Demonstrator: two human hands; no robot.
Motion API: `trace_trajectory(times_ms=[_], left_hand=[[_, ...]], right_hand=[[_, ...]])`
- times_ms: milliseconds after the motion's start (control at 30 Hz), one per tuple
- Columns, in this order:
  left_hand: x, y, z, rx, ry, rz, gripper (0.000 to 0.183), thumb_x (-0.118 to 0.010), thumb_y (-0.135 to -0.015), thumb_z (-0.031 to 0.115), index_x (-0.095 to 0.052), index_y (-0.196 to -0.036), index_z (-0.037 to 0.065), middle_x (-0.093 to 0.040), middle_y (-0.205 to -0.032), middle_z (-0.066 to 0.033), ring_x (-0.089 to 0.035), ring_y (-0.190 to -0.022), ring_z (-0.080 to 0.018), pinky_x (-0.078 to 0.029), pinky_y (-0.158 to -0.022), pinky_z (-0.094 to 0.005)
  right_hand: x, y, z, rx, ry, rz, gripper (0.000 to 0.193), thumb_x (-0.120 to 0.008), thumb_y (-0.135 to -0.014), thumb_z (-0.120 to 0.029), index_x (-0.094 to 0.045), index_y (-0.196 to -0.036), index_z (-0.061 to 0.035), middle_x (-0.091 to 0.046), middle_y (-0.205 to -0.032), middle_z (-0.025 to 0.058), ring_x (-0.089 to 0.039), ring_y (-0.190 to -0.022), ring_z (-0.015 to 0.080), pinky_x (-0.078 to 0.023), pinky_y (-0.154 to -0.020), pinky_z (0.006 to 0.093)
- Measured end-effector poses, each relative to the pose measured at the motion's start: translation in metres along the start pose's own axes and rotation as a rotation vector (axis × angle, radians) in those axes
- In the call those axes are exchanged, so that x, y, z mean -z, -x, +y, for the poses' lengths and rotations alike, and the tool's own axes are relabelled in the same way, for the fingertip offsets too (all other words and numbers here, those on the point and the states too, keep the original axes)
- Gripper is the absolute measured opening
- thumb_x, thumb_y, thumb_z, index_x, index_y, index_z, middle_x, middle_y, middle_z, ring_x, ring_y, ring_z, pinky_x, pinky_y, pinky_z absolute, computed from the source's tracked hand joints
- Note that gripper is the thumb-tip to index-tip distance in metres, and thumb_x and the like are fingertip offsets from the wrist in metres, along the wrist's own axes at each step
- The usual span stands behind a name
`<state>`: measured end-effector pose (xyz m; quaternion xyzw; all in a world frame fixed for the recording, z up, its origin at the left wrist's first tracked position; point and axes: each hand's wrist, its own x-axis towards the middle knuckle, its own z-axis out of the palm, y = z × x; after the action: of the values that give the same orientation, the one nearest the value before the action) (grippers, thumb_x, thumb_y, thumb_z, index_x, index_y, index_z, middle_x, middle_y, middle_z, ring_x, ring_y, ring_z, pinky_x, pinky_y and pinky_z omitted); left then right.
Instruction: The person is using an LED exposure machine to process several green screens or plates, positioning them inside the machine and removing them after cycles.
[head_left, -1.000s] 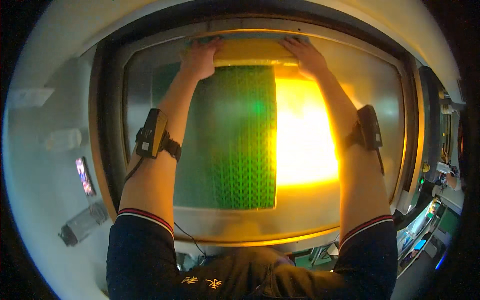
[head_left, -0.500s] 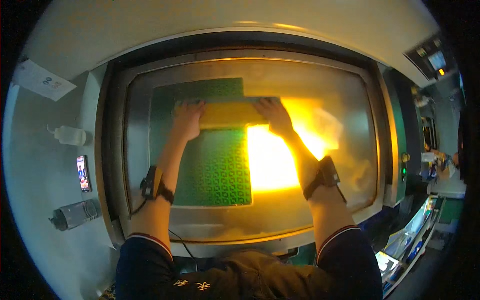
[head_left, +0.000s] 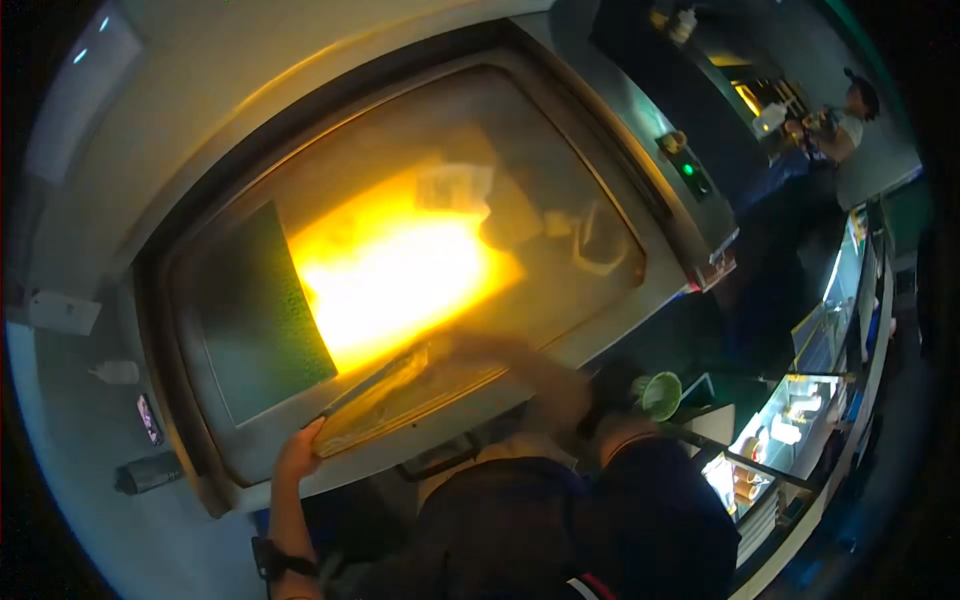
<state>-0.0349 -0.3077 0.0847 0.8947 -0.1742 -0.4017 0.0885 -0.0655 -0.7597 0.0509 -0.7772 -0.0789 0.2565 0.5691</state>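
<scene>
My left hand (head_left: 298,448) is closed around the left end of a long, flat yellowish bar (head_left: 385,400). The bar lies slantwise along the near edge of a framed, glass-like table (head_left: 560,320). At its far right end is my right hand (head_left: 455,350), smeared by motion, so its fingers cannot be made out. Left of a glaring yellow-white lit patch (head_left: 400,275) on the table lies a dark green patterned sheet (head_left: 270,310). A pale printed paper (head_left: 455,187) sits at the patch's far side.
At left are a phone (head_left: 149,419), a dark bottle (head_left: 150,474) and a white squeeze bottle (head_left: 117,372). A control box (head_left: 686,168) with a green light stands beyond the table's right rim. A green round container (head_left: 661,394) is at right; a co-worker (head_left: 845,130) stands farther off.
My hands have brought the yellowish bar from over the green sheet back to the table's near edge, now slanted. My view has turned to the right.
</scene>
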Motion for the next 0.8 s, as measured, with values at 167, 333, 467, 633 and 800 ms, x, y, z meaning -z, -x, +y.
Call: trace_trajectory(times_ms=[167,333,467,633,800], left_hand=[[-0.037,-0.009,0.069,-0.073,0.131,0.211,0.074,-0.069,-0.072,0.001,-0.048,-0.142,0.01,-0.055,-0.137,-0.0193,-0.052,-0.128,-0.034,-0.044,-0.105,-0.0395],[-0.045,-0.062,0.105,-0.115,-0.144,0.227,0.083,-0.069,-0.074,0.008,-0.034,-0.15,0.016,-0.049,-0.144,-0.0154,-0.051,-0.126,-0.0373,-0.045,-0.104,-0.0429],[-0.027,-0.054,0.124,0.14,-0.129,0.106,0.083,-0.062,-0.08,0.011,-0.028,-0.154,0.024,-0.042,-0.152,-0.0039,-0.049,-0.129,-0.0379,-0.042,-0.106,-0.0445],[-0.035,-0.068,0.098,0.129,0.119,0.048,0.084,-0.062,-0.082,0.012,-0.024,-0.155,0.029,-0.03,-0.159,0.0029,-0.037,-0.14,-0.0368,-0.035,-0.111,-0.0529],[-0.038,-0.035,0.1,0.197,-0.08,0.215,0.078,-0.062,-0.087,0.014,-0.026,-0.155,0.028,-0.033,-0.158,0.0013,-0.041,-0.138,-0.037,-0.025,-0.117,-0.0571]], right_hand=[[0.262,0.174,0.159,-0.274,0.953,1.155,0.063,-0.072,-0.082,-0.046,-0.057,-0.134,-0.0134,-0.056,-0.134,0.019,-0.052,-0.124,0.036,-0.04,-0.107,0.0459],[0.399,0.328,0.262,-0.53,0.963,1.157,0.062,-0.069,-0.085,-0.045,-0.055,-0.133,-0.0096,-0.056,-0.134,0.0211,-0.052,-0.124,0.0365,-0.04,-0.107,0.0462],[0.441,0.31,0.3,-0.587,0.92,1.115,0.061,-0.066,-0.087,-0.044,-0.054,-0.133,-0.0065,-0.055,-0.133,0.0227,-0.052,-0.124,0.0369,-0.04,-0.107,0.0465],[0.442,0.234,0.262,-0.657,1.076,1.02,0.06,-0.063,-0.09,-0.043,-0.053,-0.133,-0.0027,-0.055,-0.133,0.0248,-0.052,-0.124,0.0374,-0.04,-0.107,0.0468],[0.375,0.133,0.235,-0.514,1.267,1.03,0.06,-0.059,-0.092,-0.042,-0.051,-0.133,0.0011,-0.054,-0.132,0.0269,-0.052,-0.125,0.0379,-0.04,-0.107,0.0471]])
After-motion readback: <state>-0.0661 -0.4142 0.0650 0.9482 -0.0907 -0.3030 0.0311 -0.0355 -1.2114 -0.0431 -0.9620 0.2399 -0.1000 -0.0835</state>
